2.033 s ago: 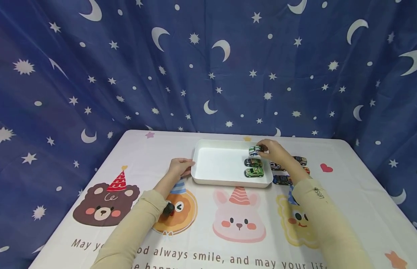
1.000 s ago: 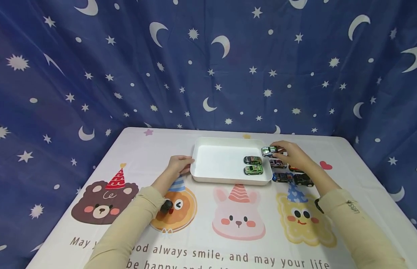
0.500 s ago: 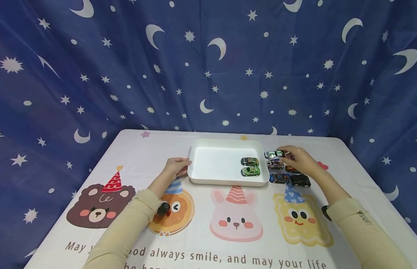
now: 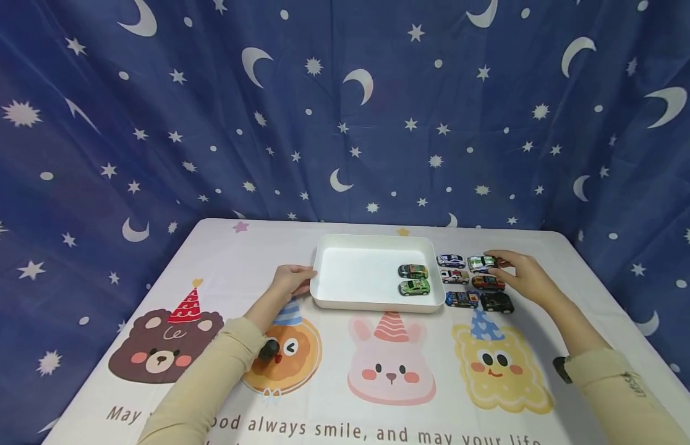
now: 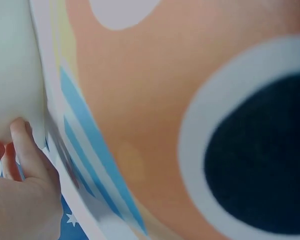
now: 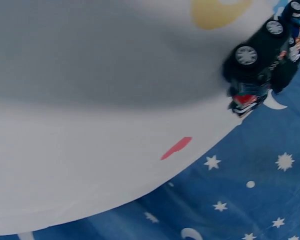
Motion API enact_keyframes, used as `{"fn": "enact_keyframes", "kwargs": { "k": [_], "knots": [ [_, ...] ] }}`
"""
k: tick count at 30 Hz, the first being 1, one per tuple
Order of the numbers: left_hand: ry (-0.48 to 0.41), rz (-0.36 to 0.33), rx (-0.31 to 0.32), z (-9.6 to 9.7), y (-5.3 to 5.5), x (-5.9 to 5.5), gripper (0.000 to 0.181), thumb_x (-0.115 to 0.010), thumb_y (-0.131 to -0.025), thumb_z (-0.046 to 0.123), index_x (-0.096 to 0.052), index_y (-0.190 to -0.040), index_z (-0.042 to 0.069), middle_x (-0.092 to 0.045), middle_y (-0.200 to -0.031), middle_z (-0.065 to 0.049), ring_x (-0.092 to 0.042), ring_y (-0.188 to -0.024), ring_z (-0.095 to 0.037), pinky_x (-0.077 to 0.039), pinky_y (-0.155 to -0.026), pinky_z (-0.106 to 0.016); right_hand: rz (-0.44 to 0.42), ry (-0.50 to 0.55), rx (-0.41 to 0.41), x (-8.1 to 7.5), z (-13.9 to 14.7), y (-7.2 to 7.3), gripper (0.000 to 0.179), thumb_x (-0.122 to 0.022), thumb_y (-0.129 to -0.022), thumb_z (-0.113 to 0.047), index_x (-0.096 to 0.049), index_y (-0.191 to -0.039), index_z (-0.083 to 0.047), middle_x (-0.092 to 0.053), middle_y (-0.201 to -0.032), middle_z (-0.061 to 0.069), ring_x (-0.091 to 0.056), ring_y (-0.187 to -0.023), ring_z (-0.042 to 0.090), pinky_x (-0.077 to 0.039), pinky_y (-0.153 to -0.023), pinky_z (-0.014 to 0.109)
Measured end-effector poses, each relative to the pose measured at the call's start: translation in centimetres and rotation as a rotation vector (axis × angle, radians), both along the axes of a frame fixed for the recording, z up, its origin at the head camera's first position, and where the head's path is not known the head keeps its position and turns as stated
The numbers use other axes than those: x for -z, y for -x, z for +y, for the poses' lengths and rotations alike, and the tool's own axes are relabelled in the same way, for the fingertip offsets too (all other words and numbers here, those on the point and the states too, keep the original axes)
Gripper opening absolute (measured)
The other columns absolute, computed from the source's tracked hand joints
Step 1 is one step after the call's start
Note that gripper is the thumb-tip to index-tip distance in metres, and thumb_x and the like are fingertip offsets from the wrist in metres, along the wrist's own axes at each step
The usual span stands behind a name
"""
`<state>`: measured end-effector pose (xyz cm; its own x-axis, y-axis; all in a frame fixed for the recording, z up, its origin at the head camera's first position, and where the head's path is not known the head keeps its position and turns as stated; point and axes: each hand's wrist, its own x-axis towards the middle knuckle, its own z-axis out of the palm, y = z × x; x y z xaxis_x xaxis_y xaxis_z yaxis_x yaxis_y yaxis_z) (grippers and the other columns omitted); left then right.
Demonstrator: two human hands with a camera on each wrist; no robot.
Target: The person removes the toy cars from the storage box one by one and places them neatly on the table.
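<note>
In the head view my left hand [image 4: 289,281] grips the left wall of a shallow white tray [image 4: 345,303], its fingertips at the rim; the left wrist view shows the fingers on the tray wall [image 5: 15,60]. Inside the tray, at its right end, sit a dark multicoloured toy car [image 4: 413,271] and a green toy car [image 4: 414,287]. To the right of the tray my right hand [image 4: 525,278] pinches a silver-and-green toy car [image 4: 481,264] from its right end. That hand is out of sight in the right wrist view.
Beside the tray stand a purple-and-white car [image 4: 451,261], a white-and-red car [image 4: 454,277], an orange car [image 4: 488,283], a blue car [image 4: 462,299] and a black car [image 4: 497,302]. A blue starry curtain [image 4: 300,93] hangs behind the printed tablecloth [image 4: 328,377].
My right hand has carried the silver-and-green car out of the tray, rightward past its rim, to the back right of the grouped cars. The left hand stays on the tray.
</note>
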<state>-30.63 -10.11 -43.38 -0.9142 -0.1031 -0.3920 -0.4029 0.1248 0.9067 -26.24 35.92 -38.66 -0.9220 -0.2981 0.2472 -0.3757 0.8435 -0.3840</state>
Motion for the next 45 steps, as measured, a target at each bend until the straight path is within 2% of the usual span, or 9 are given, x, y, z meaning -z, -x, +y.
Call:
{"fn": "enact_keyframes", "kwargs": {
  "k": [7,12,18,22,26,30,33,39,45],
  "knots": [
    [0.036,0.021,-0.003,-0.2,-0.2,0.1,0.031,-0.067,-0.087,0.01,-0.064,-0.114,-0.003,-0.067,-0.077,-0.003,-0.06,-0.057,-0.002,-0.053,-0.052,-0.013,0.086,0.045,0.014,1.5,1.9,-0.6,0.035,-0.065,-0.085,0.0,-0.056,-0.118,0.009,-0.064,-0.103,0.03,-0.062,-0.09,0.046,-0.051,-0.074,0.06],
    [0.059,0.038,-0.01,0.1,-0.2,0.1,0.028,-0.067,-0.086,0.009,-0.066,-0.112,-0.002,-0.066,-0.075,-0.002,-0.058,-0.055,-0.002,-0.052,-0.05,-0.012,0.106,0.051,0.055,2.2,3.2,-0.9,0.034,-0.064,-0.086,0.002,-0.055,-0.118,0.009,-0.064,-0.096,0.031,-0.063,-0.087,0.046,-0.052,-0.073,0.057],
    [0.059,0.028,-0.019,0.3,-0.2,0.1,0.029,-0.067,-0.086,0.01,-0.065,-0.112,-0.001,-0.066,-0.079,-0.002,-0.058,-0.056,-0.001,-0.053,-0.052,-0.013,0.119,0.04,0.088,2.7,4.2,-0.8,0.034,-0.064,-0.086,0.001,-0.055,-0.118,0.008,-0.064,-0.092,0.029,-0.062,-0.083,0.043,-0.052,-0.071,0.055],
    [0.062,0.02,-0.009,0.2,-0.2,0.2,0.029,-0.067,-0.086,0.011,-0.065,-0.113,-0.001,-0.067,-0.083,-0.003,-0.058,-0.057,-0.001,-0.054,-0.054,-0.013,0.117,0.038,0.125,3.1,5.1,-0.6,0.033,-0.065,-0.085,0.001,-0.055,-0.116,0.008,-0.065,-0.091,0.03,-0.063,-0.08,0.04,-0.053,-0.066,0.042],
    [0.077,0.033,0.0,0.0,-0.2,0.2,0.029,-0.067,-0.086,0.011,-0.065,-0.113,-0.002,-0.068,-0.088,-0.007,-0.057,-0.054,-0.001,-0.053,-0.052,-0.012,0.045,0.038,0.154,3.4,6.0,-0.2,0.033,-0.061,-0.089,0.0,-0.052,-0.119,0.01,-0.064,-0.095,0.032,-0.064,-0.081,0.04,-0.052,-0.059,0.03],
    [0.082,0.055,0.008,0.1,-0.1,0.2,0.029,-0.067,-0.086,0.01,-0.065,-0.112,-0.003,-0.068,-0.091,-0.01,-0.057,-0.052,-0.001,-0.052,-0.05,-0.012,-0.047,0.034,0.199,3.4,6.8,0.4,0.035,-0.058,-0.091,-0.003,-0.048,-0.122,0.011,-0.058,-0.104,0.037,-0.061,-0.089,0.046,-0.054,-0.066,0.044],
    [0.085,0.049,0.001,0.0,-0.1,0.2,0.029,-0.067,-0.085,0.01,-0.065,-0.111,-0.003,-0.067,-0.093,-0.01,-0.057,-0.052,-0.001,-0.051,-0.05,-0.012,-0.057,0.033,0.204,3.7,7.4,1.0,0.035,-0.059,-0.09,-0.001,-0.048,-0.121,0.011,-0.055,-0.107,0.039,-0.058,-0.091,0.048,-0.053,-0.071,0.053],
    [0.097,0.047,0.0,0.1,-0.1,-0.1,0.028,-0.067,-0.085,0.01,-0.065,-0.11,-0.003,-0.066,-0.09,-0.009,-0.056,-0.051,-0.002,-0.05,-0.049,-0.013,-0.016,0.017,0.178,5.0,8.9,2.0,0.029,-0.059,-0.087,0.006,-0.051,-0.114,0.013,-0.057,-0.102,0.04,-0.059,-0.089,0.05,-0.051,-0.074,0.057],
    [0.096,0.055,0.008,0.1,-0.1,-0.3,0.028,-0.067,-0.086,0.011,-0.065,-0.11,-0.003,-0.067,-0.091,-0.008,-0.057,-0.054,-0.003,-0.051,-0.05,-0.013,-0.082,-0.006,0.174,5.5,9.5,2.7,0.029,-0.059,-0.087,0.004,-0.051,-0.113,0.015,-0.056,-0.103,0.04,-0.058,-0.091,0.051,-0.048,-0.078,0.06]
  ]
}}
